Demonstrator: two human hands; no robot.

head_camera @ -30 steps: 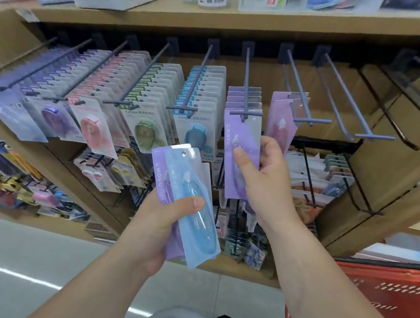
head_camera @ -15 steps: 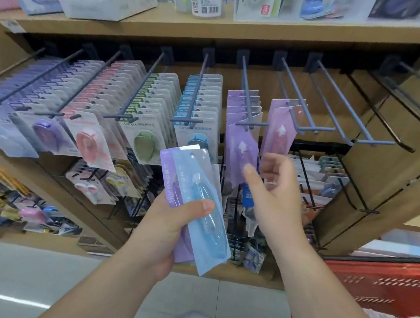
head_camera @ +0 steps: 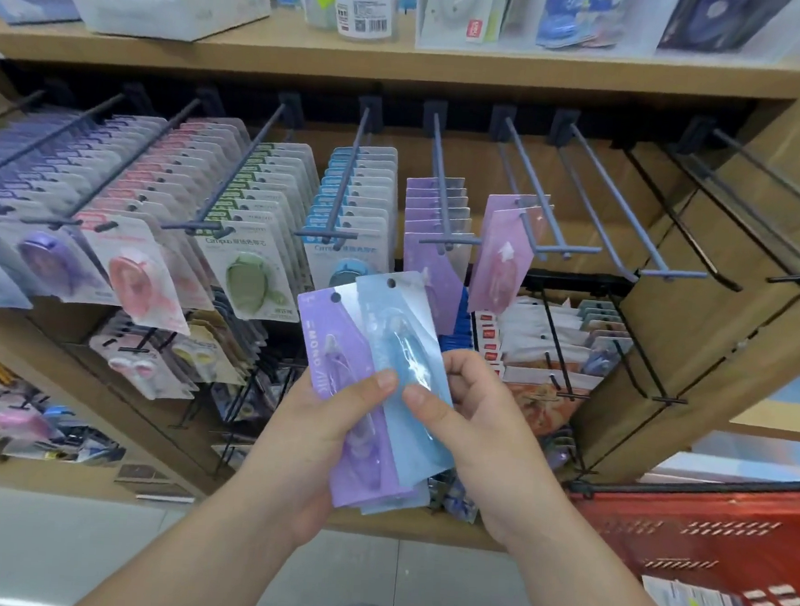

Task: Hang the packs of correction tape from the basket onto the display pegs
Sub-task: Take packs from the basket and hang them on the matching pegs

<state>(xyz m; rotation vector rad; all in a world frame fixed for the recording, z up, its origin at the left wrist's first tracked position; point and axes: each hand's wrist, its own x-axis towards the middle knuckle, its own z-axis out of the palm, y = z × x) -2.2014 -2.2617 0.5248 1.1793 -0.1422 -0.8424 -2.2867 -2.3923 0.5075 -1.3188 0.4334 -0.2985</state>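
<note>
Correction tape packs (head_camera: pixel 368 483): held up in front of the display, not yet hung. Facing rows of display pegs (head_camera: pixel 441 211) under a wooden shelf (head_camera: pixel 403 64), crowded at the left, bare at the right, so room there for new stock. Red basket (head_camera: pixel 702 532) kept low at the right, within easy reach. Left grip (head_camera: pixel 315 438) clasped round the fanned stack, thumb across the purple pack (head_camera: pixel 333 359), probably to steady it. Right grip (head_camera: pixel 488 430) pinching the blue pack (head_camera: pixel 400 340), seemingly to peel it off. Hang holes (head_camera: pixel 391 283) kept uppermost, ready for a peg
</note>
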